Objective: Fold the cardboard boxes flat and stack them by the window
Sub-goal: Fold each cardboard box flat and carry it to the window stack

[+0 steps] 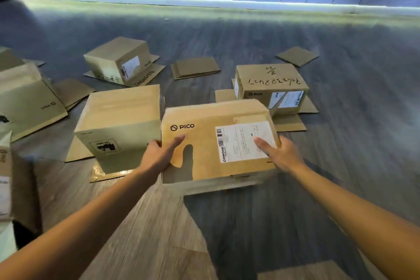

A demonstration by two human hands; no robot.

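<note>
A PICO-branded cardboard box (218, 141) is seen on the wood-grain floor (284, 223), directly ahead, its bottom flaps splayed outward beneath it. It is held at both side edges. The left hand (160, 154) is wrapped over the left edge, fingers (176, 141) lying nearly straight across the near face below the logo, thumb hidden behind the corner. The right hand (280, 153) is set at the right edge, its fingers (261, 143) extended onto the white shipping label (244, 141) — whether the thumb hooks the side cannot be told.

Other boxes are noted still erect: one just left, touching or nearly so (118, 123), one behind right with handwritten numbers (271, 86), one farther back (118, 61). Loose flat cardboard sheets (195, 68) lie between them.

Judgement: the box is probably empty and light, stiff along its creases but yielding across the panels. Collapse is best got by pressing opposite corners — not the face centres. Tape on the top seam may resist.
</note>
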